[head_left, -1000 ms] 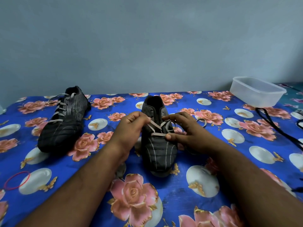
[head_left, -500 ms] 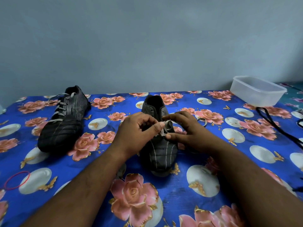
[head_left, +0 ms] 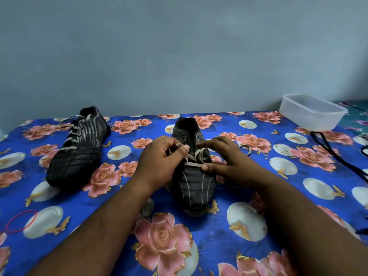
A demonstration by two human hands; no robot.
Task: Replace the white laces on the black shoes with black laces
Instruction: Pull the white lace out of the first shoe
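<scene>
Shoes, both black, sit on the flowered worktop (head_left: 199, 246): the left shoe (head_left: 76, 148) lies well apart from the hands with its white lace fully threaded and untouched, while the middle shoe (head_left: 192, 176) has only its lowest crossings of white lace (head_left: 192, 164) left in. Over it, the left hand (head_left: 159, 162) pinches a strand and the right hand (head_left: 223, 162) presses the lace with thumb and fingers. Black laces (head_left: 334, 154) wait unused at far right near a clear tub (head_left: 312, 112), so I judge the task early.
</scene>
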